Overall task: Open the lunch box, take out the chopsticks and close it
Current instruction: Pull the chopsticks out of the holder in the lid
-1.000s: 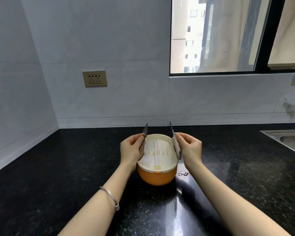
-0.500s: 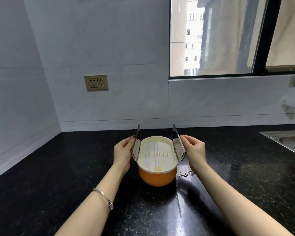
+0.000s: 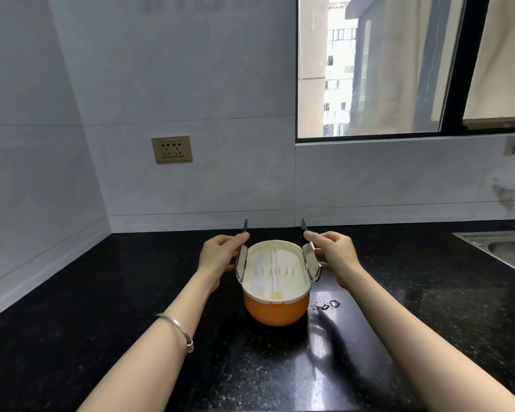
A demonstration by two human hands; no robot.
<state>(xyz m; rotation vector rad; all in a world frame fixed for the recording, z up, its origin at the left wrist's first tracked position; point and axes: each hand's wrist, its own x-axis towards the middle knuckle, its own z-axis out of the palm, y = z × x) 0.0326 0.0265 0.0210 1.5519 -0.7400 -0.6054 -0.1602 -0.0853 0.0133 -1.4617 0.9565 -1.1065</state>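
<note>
An orange lunch box (image 3: pixel 275 311) stands on the black counter (image 3: pixel 101 298) in front of me. Its two clear lid flaps stand raised, the left flap (image 3: pixel 241 264) and the right flap (image 3: pixel 311 261) swung outward. Between them lies the cream top tray (image 3: pixel 293 264), holding a white fork (image 3: pixel 259 273) and white chopsticks (image 3: pixel 275 263) side by side. My left hand (image 3: pixel 219 254) grips the left flap from outside. My right hand (image 3: pixel 336 251) grips the right flap, its fingertips at the flap's upper edge.
A steel sink (image 3: pixel 506 248) sits at the counter's right edge. Drops of water (image 3: pixel 326 306) lie just right of the box. A wall socket (image 3: pixel 172 149) is on the tiled wall behind, and a window (image 3: pixel 378 66) is at the upper right.
Both flaps have swung further outward, from nearly upright to spread, and my hands have moved apart with them. More of the tray with the fork and chopsticks shows.
</note>
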